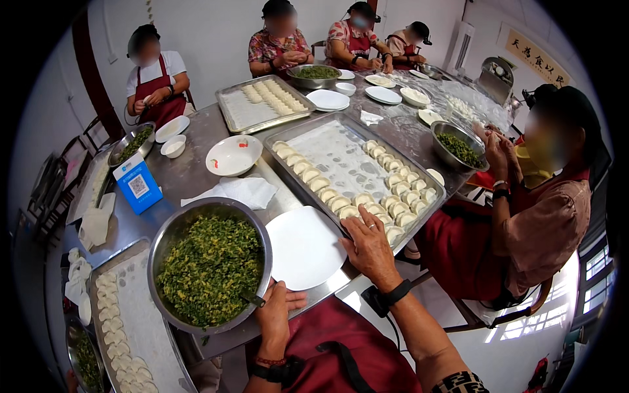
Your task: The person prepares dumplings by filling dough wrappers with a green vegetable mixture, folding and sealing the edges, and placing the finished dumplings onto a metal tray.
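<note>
My right hand [367, 240] reaches over the near edge of a metal tray [314, 131], its fingertips at a folded dumpling [363, 198]. Rows of dumplings line the tray's left side and near right corner, on a floury liner. My left hand [277, 307] rests at the table's front edge, fingers apart, holding nothing that I can see. Beside it stands a steel bowl [156, 294] of chopped green and yellow filling [209, 267], with a utensil handle [253, 297] sticking over the rim. Between my hands lies a white plate [307, 248] with nothing on it.
A second tray of dumplings [162, 339] is at left, near a blue stand with a printed code [137, 184]. A patterned white bowl [234, 154] and crumpled paper [241, 191] sit beyond my bowl. A co-worker [545, 211] sits at right; several others sit across the table.
</note>
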The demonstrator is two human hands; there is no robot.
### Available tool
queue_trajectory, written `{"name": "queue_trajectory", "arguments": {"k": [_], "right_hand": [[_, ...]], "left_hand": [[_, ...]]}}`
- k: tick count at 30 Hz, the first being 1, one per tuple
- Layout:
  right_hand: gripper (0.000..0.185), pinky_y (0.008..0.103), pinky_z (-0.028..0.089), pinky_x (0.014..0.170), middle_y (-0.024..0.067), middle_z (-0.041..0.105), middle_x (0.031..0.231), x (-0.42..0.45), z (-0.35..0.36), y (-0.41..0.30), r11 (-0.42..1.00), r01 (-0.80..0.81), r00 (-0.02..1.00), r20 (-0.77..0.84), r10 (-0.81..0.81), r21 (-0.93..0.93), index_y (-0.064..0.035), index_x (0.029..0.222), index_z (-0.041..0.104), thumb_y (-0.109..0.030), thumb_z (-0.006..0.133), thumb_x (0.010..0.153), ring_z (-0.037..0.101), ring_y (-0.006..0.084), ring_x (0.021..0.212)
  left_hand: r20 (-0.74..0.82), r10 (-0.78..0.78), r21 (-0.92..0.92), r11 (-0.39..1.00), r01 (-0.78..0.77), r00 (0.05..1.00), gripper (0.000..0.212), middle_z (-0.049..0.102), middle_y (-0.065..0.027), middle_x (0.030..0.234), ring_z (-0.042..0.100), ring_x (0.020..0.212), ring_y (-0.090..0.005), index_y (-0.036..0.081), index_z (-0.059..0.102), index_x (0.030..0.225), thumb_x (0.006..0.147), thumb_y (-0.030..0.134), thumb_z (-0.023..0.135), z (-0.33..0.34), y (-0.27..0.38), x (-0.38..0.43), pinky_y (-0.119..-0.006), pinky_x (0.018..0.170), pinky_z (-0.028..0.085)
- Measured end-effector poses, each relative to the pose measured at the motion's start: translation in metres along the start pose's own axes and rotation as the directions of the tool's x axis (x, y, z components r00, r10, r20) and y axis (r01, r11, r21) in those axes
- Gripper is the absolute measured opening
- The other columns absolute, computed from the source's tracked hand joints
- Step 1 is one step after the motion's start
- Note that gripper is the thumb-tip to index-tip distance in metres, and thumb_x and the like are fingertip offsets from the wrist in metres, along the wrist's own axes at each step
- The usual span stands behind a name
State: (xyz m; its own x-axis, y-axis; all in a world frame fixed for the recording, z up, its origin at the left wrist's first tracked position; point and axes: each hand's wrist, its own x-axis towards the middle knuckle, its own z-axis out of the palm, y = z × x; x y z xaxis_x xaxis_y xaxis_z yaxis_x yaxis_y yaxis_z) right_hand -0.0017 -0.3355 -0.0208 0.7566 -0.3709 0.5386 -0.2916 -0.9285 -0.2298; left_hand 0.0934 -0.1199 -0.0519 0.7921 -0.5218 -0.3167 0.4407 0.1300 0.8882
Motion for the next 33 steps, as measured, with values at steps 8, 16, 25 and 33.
{"name": "queue_trajectory", "arguments": {"k": [8, 16, 25, 33], "right_hand": [[0.037, 0.0472, 0.035, 0.107, 0.0130, 0.064, 0.115, -0.001, 0.002, 0.001, 1.000, 0.005, 1.000, -0.007, -0.005, 0.019, -0.0053, 0.116, 0.062, -0.013, 0.071, 0.081, 0.047, 0.0361, 0.130], [0.035, 0.0474, 0.035, 0.106, 0.0129, 0.064, 0.116, 0.000, 0.001, 0.003, 0.999, 0.011, 1.000, -0.015, -0.011, 0.044, -0.0047, 0.115, 0.061, -0.012, 0.070, 0.082, 0.047, 0.0365, 0.131], [0.031, 0.0496, 0.036, 0.104, 0.0148, 0.067, 0.114, -0.001, 0.003, 0.004, 0.995, -0.010, 1.000, 0.000, 0.010, 0.103, -0.0034, 0.115, 0.064, -0.009, 0.068, 0.085, 0.047, 0.0386, 0.132], [0.022, 0.0470, 0.036, 0.102, 0.0126, 0.068, 0.095, 0.001, 0.004, -0.001, 0.957, -0.083, 0.996, -0.009, 0.089, 0.279, -0.0017, 0.107, 0.066, -0.014, 0.065, 0.089, 0.050, 0.0390, 0.128]], "left_hand": [[0.045, -0.112, 0.018, 0.994, 0.111, 0.993, 0.030, 0.061, -0.0159, 0.078, 0.066, 0.058, -0.0234, -0.005, 0.048, 0.104, 0.100, 0.024, 0.054, 0.007, 0.006, 0.011, -0.029, 0.049, 0.056], [0.089, -0.221, 0.060, 0.974, 0.216, 0.971, 0.025, 0.060, -0.0114, 0.066, 0.055, 0.045, -0.0155, 0.001, 0.054, 0.091, 0.096, 0.024, 0.059, 0.016, 0.011, 0.029, -0.023, 0.038, 0.041], [0.069, -0.191, -0.051, 0.980, 0.194, 0.979, 0.022, 0.060, -0.0102, 0.060, 0.048, 0.038, -0.0121, 0.002, 0.054, 0.085, 0.089, 0.022, 0.064, 0.008, 0.007, -0.002, -0.022, 0.033, 0.032], [0.161, -0.238, -0.165, 0.950, 0.264, 0.958, 0.021, 0.060, -0.0101, 0.063, 0.048, 0.041, -0.0113, 0.000, 0.060, 0.091, 0.089, 0.020, 0.063, -0.020, -0.002, -0.040, -0.021, 0.037, 0.032]]}}
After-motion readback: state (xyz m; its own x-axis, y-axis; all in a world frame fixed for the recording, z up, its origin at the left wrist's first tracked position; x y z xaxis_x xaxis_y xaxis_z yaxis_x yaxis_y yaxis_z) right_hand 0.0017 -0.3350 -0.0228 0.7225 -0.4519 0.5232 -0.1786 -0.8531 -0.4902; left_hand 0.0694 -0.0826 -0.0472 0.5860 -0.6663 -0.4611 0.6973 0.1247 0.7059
